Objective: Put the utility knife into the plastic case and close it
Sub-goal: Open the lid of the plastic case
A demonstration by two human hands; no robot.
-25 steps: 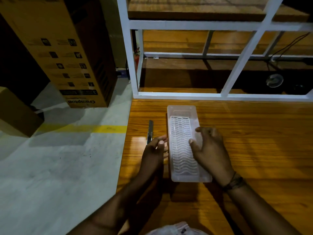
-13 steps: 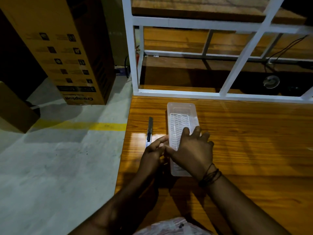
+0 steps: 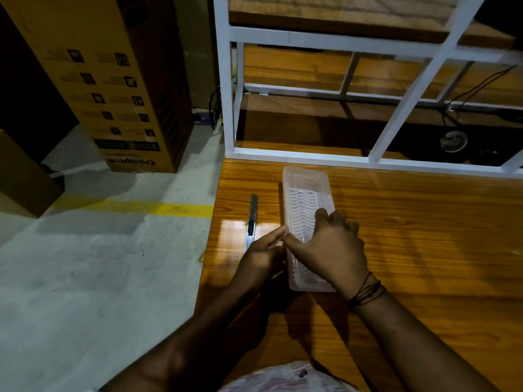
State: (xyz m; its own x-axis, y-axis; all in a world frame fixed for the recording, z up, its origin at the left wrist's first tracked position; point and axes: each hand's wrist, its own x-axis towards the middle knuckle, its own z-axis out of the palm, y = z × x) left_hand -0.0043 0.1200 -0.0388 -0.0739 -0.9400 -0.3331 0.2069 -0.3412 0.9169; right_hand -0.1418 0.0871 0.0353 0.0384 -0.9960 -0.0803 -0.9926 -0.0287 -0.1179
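Note:
A long translucent plastic case (image 3: 307,188) with a wavy-ribbed lid lies lengthwise on the wooden table (image 3: 424,222). The utility knife (image 3: 252,210), slim and dark with a metal end, lies on the table just left of the case and parallel to it; nothing holds it. My right hand (image 3: 331,247) reaches across the top of the case, its thumb at the left long edge. The fingertips of my left hand (image 3: 261,253) pinch that same edge and meet the right thumb. The near half of the case is hidden under my hands.
A white metal frame (image 3: 311,158) with wooden shelves stands along the table's far edge, close behind the case. The table's left edge runs just left of the knife. Beyond it, cardboard boxes (image 3: 113,80) stand on a grey floor with a yellow line (image 3: 158,207).
My right hand has moved from the case's right edge across the lid to its left edge, where it meets my left fingertips. The knife has not moved.

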